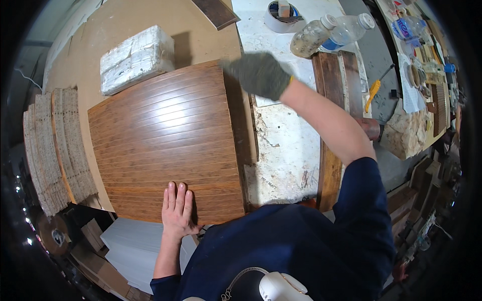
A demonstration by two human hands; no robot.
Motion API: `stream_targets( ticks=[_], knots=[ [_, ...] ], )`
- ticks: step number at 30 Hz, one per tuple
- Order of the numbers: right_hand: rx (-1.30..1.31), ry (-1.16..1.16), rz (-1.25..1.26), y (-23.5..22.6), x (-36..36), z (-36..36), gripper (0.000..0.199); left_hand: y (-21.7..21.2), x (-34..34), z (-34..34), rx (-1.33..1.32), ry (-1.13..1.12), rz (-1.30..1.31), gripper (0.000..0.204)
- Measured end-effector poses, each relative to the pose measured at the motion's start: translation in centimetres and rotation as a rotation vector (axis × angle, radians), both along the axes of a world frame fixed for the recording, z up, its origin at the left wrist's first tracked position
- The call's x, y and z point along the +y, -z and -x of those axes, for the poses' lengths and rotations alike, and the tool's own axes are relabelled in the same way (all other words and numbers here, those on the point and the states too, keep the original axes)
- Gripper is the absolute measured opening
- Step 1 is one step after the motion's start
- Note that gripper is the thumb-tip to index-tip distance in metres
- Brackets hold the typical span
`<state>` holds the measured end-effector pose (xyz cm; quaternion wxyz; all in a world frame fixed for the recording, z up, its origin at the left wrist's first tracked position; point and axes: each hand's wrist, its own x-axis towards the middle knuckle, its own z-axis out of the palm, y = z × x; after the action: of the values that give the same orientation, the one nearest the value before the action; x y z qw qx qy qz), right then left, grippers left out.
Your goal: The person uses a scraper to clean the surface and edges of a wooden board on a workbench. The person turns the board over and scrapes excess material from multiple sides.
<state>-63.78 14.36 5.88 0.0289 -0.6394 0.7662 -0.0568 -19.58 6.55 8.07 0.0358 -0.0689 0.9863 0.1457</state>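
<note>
A glossy brown panel of narrow wooden slats (165,140) lies on the workbench. My left hand (178,209), bare, rests flat with fingers together on the panel's near edge. My right hand (258,75), in a dark grey glove, reaches across to the panel's far right corner and touches its edge there. Whether the gloved fingers grip the edge is hard to tell.
A white wrapped bundle (136,57) sits beyond the panel. Stacks of pale strips (55,150) lie to the left. Dark wooden planks (332,115), two plastic bottles (331,32), a tape roll (281,17) and a yellow-handled tool (372,93) are on the right. White sheets (130,251) are stacked below.
</note>
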Motion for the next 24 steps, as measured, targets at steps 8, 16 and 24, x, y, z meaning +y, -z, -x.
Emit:
stream_targets(
  ticks=[8, 16, 24],
  knots=[
    [-0.168, -0.299, -0.055, 1.3, 5.3, -3.0, 0.034, 0.2, -0.1, -0.4, 0.01, 0.024, 0.016, 0.108],
    [-0.03, 0.05, 0.192, 0.7, -1.2, 2.1, 0.041, -0.4, 1.0, 0.4, -0.063, -0.021, -0.021, 0.116],
    [-0.132, -0.012, 0.215, 3.0, -1.6, 3.5, 0.044, -0.2, 4.0, 2.5, -0.065, -0.114, 0.053, 0.116]
  ],
)
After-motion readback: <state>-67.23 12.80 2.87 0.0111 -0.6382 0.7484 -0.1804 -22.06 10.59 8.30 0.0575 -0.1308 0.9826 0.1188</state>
